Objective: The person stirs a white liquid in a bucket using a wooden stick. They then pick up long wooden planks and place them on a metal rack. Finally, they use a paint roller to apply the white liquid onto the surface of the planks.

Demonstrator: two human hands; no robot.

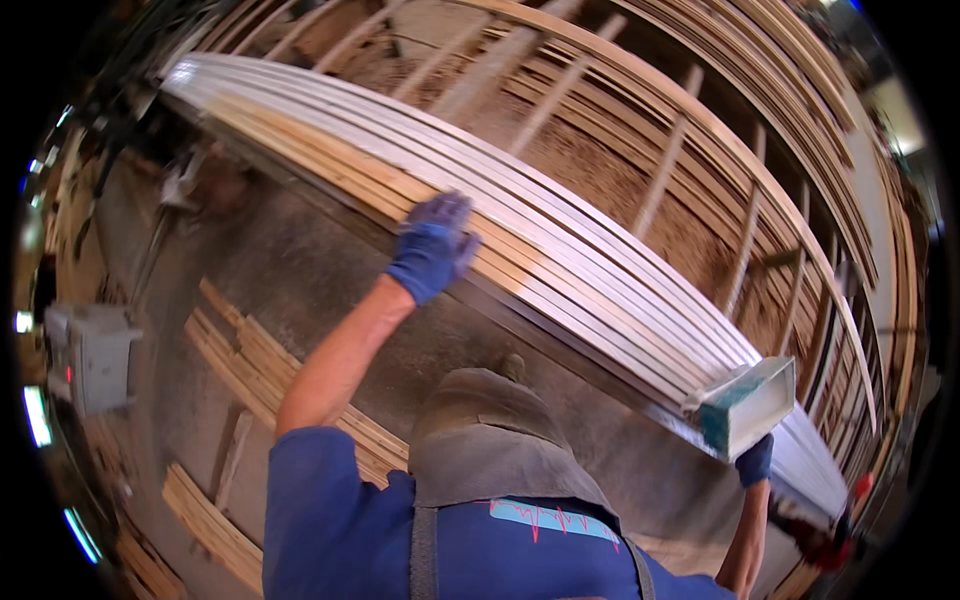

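A row of long, narrow wooden strips (330, 152) runs side by side across the view, from upper left to lower right. Much of their top is whitish and glossy (600, 262); a stretch near my left hand shows bare yellow wood. My left hand (432, 245), in a blue glove, lies on the bare stretch at the near edge, fingers extended. At the right end, my right hand (755, 461), also gloved in blue, grips the near side of a rectangular box-shaped container (750, 405), pale inside and teal outside. The container is tilted over the strips; its fingers' far side is hidden.
Beyond the strips, a wooden frame with crossbars (660, 180) stands over brown sawdust-like material. More long boards (770, 60) are stacked farther off. Lumber (250, 360) lies on the floor at left, near a grey box (92, 358). Something red (830, 552) sits at lower right.
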